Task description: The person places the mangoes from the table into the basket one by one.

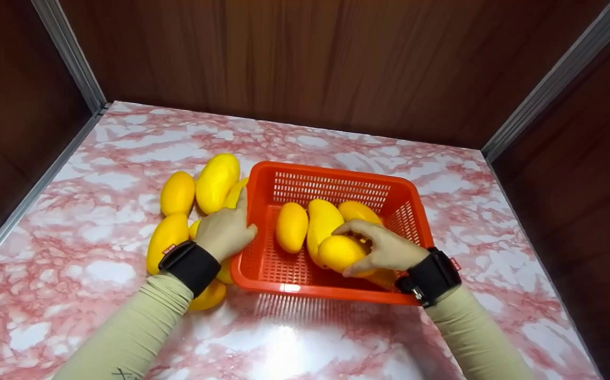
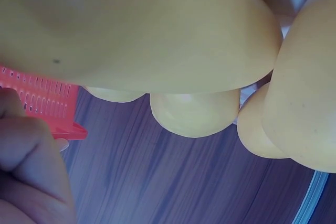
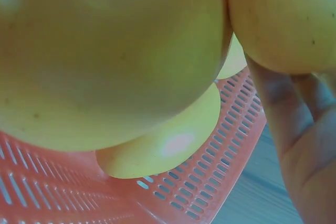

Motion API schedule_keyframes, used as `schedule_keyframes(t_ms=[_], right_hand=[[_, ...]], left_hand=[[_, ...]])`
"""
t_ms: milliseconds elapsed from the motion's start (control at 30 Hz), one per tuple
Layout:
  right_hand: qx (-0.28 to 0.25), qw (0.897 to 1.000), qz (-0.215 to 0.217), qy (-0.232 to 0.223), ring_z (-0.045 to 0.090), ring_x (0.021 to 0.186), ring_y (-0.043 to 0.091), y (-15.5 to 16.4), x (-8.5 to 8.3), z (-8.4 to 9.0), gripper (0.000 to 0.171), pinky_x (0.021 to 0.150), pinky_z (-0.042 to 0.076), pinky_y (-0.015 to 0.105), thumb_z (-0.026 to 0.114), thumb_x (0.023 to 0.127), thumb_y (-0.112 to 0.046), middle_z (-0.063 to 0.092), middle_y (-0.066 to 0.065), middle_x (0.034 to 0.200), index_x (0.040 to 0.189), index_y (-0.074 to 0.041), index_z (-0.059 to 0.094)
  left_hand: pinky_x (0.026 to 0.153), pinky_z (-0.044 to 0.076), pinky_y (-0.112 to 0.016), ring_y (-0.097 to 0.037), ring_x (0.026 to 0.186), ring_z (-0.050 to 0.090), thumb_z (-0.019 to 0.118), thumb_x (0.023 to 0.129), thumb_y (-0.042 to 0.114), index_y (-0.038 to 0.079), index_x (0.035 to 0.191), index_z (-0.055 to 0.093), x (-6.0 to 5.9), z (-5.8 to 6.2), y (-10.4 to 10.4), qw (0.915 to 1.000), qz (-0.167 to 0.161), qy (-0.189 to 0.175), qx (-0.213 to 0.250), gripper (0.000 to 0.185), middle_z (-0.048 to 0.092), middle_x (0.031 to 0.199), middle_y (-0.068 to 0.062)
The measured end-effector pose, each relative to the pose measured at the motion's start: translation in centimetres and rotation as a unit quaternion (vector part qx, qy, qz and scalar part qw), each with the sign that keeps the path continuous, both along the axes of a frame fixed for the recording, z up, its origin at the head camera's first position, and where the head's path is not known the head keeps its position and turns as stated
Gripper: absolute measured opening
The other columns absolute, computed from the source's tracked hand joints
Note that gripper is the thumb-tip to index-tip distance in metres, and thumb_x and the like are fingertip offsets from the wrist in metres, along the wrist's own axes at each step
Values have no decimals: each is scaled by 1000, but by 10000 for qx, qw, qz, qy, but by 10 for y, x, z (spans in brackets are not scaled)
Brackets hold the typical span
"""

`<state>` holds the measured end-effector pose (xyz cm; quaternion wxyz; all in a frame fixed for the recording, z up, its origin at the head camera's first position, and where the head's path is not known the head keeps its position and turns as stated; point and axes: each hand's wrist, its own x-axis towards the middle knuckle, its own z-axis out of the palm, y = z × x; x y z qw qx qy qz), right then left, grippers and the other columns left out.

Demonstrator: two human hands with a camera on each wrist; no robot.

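Note:
An orange-red plastic basket [image 1: 331,295] with slotted walls sits on the table with several yellow mangoes inside. My right hand [image 1: 386,245] grips one mango [image 1: 340,252] between thumb and fingers, above the others in the basket. Beside it lie an elongated mango [image 1: 321,221], a mango [image 1: 292,228] to the left and a mango [image 1: 358,211] behind. At the basket's left rim, my left hand [image 1: 226,229] holds the edge, thumb over the inner side. Under and around that hand, more mangoes rest on the table, including a large mango [image 1: 218,182] behind it.
The table [image 1: 99,327] has a pink-and-white marbled top. Dark wood-grain panels [image 1: 283,63] stand behind it and at both sides, with metal strips at the corners. Mangoes [image 1: 178,193] cluster against the basket's left side.

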<state>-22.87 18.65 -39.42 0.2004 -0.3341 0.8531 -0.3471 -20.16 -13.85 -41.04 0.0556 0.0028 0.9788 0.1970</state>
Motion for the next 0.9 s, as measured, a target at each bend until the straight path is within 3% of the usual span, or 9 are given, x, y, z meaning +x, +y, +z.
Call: schedule_keyframes(t_ms=[133, 367, 667, 900], right_hand=[[251, 9994, 53, -211, 48, 120, 21, 0, -1, 1, 61, 104, 38, 46, 88, 72, -31, 56, -4, 129, 126, -27, 61], [542, 9970, -29, -555, 54, 109, 21, -4, -1, 1, 55, 99, 41, 42, 90, 69, -34, 61, 0, 115, 116, -26, 63], [941, 9944, 285, -383, 56, 107, 16, -9, 0, 1, 52, 102, 40, 40, 89, 71, -34, 65, -5, 118, 117, -24, 67], [1413, 9883, 571, 96, 56, 100, 12, -12, 3, 1, 50, 97, 43, 34, 85, 75, -33, 66, -10, 113, 120, -22, 67]], left_hand=[[50, 39, -37, -27, 59, 58, 52, 93, 34, 6, 159, 8, 0, 0, 0, 10000, 2, -13, 22, 84, 58, 68, -9], [51, 39, -36, -27, 59, 58, 52, 94, 34, 6, 159, 7, 0, 2, -1, 10000, -2, -41, 46, 84, 57, 68, -9], [51, 40, -36, -27, 59, 58, 52, 93, 34, 7, 160, 9, 2, 2, 0, 10000, 49, 5, 28, 83, 57, 68, -9], [52, 40, -36, -27, 60, 58, 53, 94, 35, 7, 160, 8, 0, 1, 1, 10000, 46, -69, 30, 85, 57, 69, -9]])
